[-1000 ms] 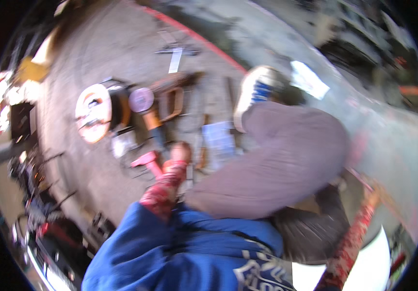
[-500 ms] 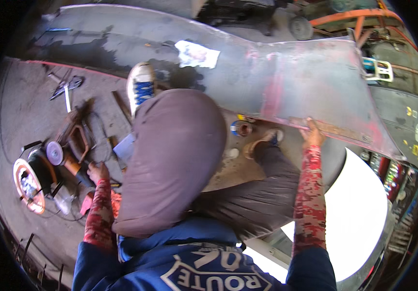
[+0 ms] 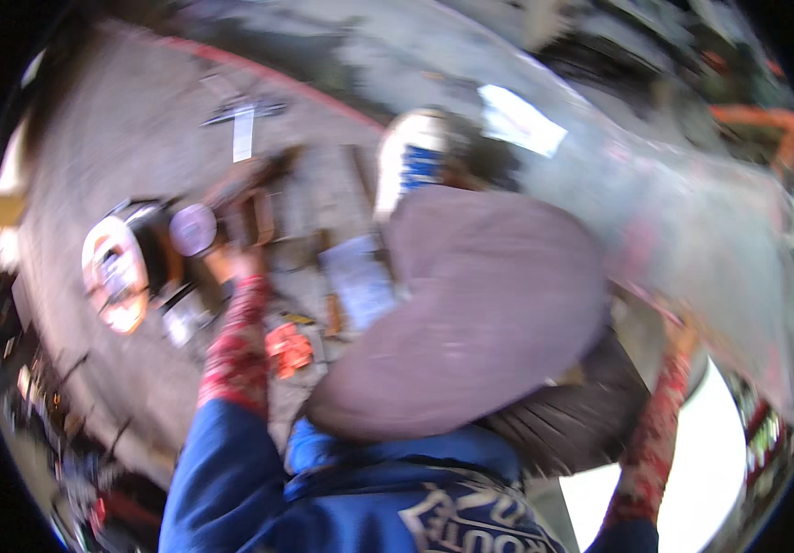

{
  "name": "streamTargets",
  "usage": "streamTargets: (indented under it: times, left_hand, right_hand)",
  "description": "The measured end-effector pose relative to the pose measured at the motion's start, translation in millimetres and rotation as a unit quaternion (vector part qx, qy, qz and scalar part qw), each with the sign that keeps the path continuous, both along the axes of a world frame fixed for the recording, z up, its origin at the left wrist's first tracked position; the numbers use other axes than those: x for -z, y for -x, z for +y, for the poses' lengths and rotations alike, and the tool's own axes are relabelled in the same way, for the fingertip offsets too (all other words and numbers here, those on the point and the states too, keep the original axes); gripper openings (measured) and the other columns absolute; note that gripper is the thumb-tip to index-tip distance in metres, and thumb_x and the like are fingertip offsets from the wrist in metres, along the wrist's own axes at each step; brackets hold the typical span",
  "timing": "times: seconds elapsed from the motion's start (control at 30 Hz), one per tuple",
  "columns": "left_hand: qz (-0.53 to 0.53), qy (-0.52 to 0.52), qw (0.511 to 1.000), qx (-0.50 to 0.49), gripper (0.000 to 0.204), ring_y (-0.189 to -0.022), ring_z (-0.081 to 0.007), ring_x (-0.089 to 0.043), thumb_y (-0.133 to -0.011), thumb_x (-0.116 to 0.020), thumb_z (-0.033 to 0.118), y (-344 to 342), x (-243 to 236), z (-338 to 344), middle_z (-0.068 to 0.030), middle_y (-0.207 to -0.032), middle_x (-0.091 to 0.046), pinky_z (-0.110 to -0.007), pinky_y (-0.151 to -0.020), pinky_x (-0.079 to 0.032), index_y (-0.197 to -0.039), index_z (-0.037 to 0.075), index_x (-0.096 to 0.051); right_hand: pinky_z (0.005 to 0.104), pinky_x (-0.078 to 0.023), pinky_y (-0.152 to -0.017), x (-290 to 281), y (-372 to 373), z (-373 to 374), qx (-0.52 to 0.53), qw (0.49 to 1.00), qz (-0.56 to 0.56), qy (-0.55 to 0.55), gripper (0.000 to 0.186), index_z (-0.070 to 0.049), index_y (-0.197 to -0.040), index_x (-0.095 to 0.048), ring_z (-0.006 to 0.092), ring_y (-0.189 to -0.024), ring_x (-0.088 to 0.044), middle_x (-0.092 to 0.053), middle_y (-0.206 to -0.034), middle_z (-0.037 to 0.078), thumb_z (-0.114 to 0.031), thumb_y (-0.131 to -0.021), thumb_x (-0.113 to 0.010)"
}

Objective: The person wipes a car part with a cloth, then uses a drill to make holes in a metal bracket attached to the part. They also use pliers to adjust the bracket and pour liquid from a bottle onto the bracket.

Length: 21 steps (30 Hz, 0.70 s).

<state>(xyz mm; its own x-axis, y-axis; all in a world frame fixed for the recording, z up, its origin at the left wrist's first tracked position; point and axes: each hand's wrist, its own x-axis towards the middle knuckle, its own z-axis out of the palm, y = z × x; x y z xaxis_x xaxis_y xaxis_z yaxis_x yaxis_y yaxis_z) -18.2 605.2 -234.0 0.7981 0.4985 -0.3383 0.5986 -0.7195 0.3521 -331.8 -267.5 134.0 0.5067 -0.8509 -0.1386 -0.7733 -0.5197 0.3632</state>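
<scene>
Motion blurs much of the view. My left hand (image 3: 233, 264) reaches down to the floor at an angle grinder with a pale purple disc (image 3: 192, 230); its fingers are smeared, so I cannot make out their grip. Beside it lies a rusty metal tool with a looped frame (image 3: 259, 217). Over on the right, my right hand (image 3: 681, 334) is closed on the near edge of a long grey sheet-metal panel (image 3: 710, 217) with reddish streaks. A white paper (image 3: 521, 120) lies on the panel.
A reel with an orange rim (image 3: 113, 276) stands left of the grinder. An orange-red cloth (image 3: 288, 350) and a pale blue sheet (image 3: 360, 281) lie near my raised knee (image 3: 498, 304). Beyond them is a crossed tool (image 3: 243, 129). A bright white round surface (image 3: 706, 461) sits low right.
The view has swung left, so everything appears further right. My left hand has reached forward along the grinder toward its disc end. My right hand remains at the panel's edge.
</scene>
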Motion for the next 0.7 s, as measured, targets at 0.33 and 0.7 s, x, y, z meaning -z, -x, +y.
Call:
streamTargets:
  times: [0.33, 0.7]
  left_hand:
    - [0.221, -0.064, 0.972, 0.046, 0.105, -0.129, -0.0391, -0.060, -0.073, -0.084, 0.062, -61.3, 49.9, 26.7, -0.0314, -0.138, -0.060, -0.040, -0.109, -0.046, -0.136, -0.016, -0.052]
    - [0.074, 0.386, 0.908, -0.149, 0.050, -0.068, -0.0191, -0.057, -0.086, -0.073, 0.033, -51.0, -42.6, -23.2, -0.0042, -0.086, -0.065, -0.034, -0.064, -0.046, -0.123, 0.002, -0.063]
  right_hand:
    - [0.0402, -0.064, -0.083, -14.4, -58.5, 48.3, 0.321, 0.666, -0.635, -0.224, 0.039, 0.007, -0.120, -0.067, 0.0238, -0.097, -0.068, -0.069, -0.118, 0.014, -0.009, -0.087, -0.080]
    - [0.0420, -0.062, -0.087, -12.4, -60.5, 49.0, 0.345, 0.658, -0.641, -0.195, 0.038, 0.006, -0.117, -0.067, 0.0252, -0.101, -0.069, -0.071, -0.115, 0.014, -0.010, -0.086, -0.082]
